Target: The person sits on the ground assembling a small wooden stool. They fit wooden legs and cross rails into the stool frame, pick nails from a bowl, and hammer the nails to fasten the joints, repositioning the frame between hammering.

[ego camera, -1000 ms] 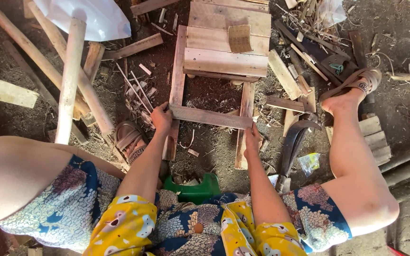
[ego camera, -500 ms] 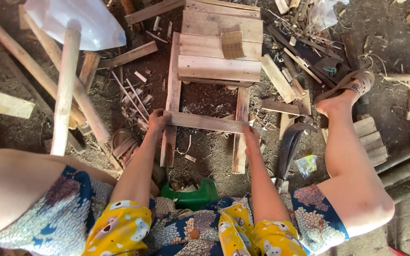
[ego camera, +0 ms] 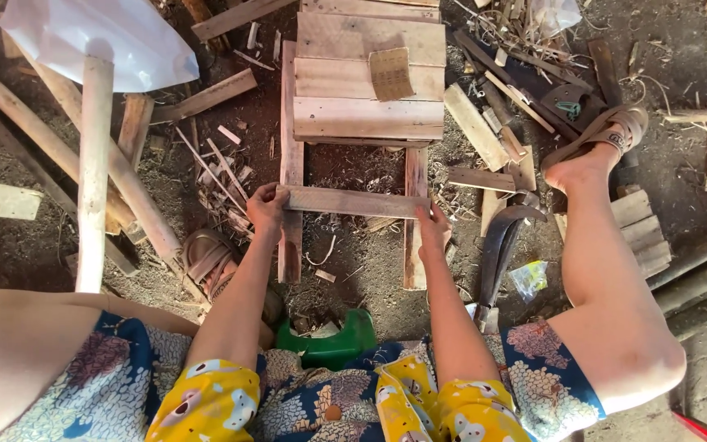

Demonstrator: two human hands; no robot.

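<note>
A wooden frame [ego camera: 367, 115] lies on the dirt ground in front of me, with three planks across its far half and two long side rails running toward me. A loose grey wooden slat [ego camera: 352, 201] lies crosswise over both rails. My left hand [ego camera: 267, 209] grips its left end over the left rail [ego camera: 290, 229]. At the slat's right end, over the right rail [ego camera: 415, 245], my right hand [ego camera: 433, 224] holds on. A piece of brown sandpaper [ego camera: 391, 74] rests on the planks.
Long wooden poles [ego camera: 96, 164] and offcuts lie at the left beside a white bag [ego camera: 92, 37]. A curved blade [ego camera: 498, 250] and a small plastic packet [ego camera: 529, 278] lie at the right by my sandalled foot [ego camera: 595, 147]. A green plastic stool [ego camera: 329, 344] sits under me.
The view has shifted slightly, so the frame sits a little higher than before. Both hands have stayed on the slat's ends, holding it across the rails.
</note>
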